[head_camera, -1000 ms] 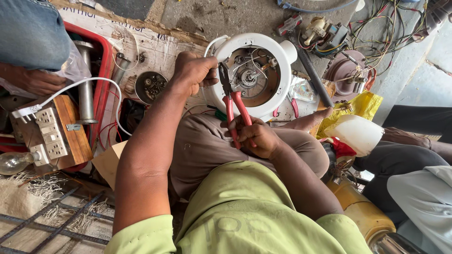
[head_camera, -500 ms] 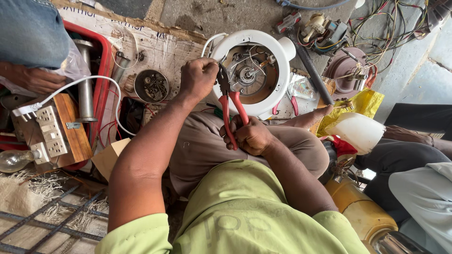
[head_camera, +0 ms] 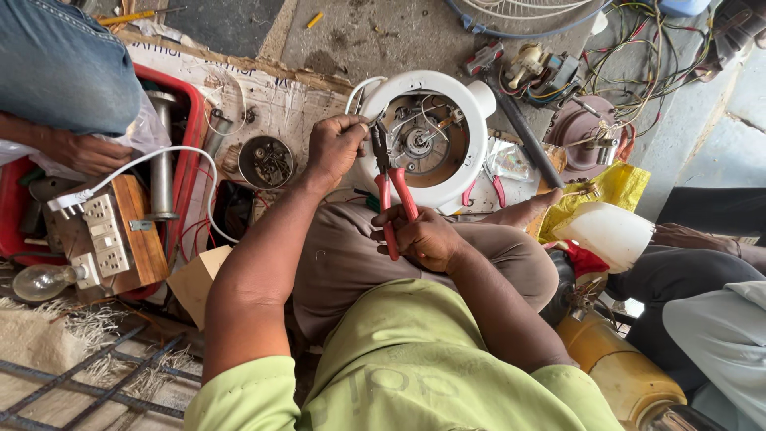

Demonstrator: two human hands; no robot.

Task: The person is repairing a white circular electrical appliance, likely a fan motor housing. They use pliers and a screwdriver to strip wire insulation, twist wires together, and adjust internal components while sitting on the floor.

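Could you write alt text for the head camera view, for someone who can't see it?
Seen from above, a seated person's right hand grips red-handled pliers at a round white appliance housing, steadied by the left hand. Loose wires lie nearby.

red-handled pliers (head_camera: 392, 191) | upright, nose at housing rim | round white fan housing (head_camera: 431, 140) | open, motor showing, on knee

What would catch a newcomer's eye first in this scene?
At centre, the right hand grips red-handled pliers whose tip meets the left hand at the rim of a round white motor housing. At left, a wooden socket board lies beside a clear bulb.
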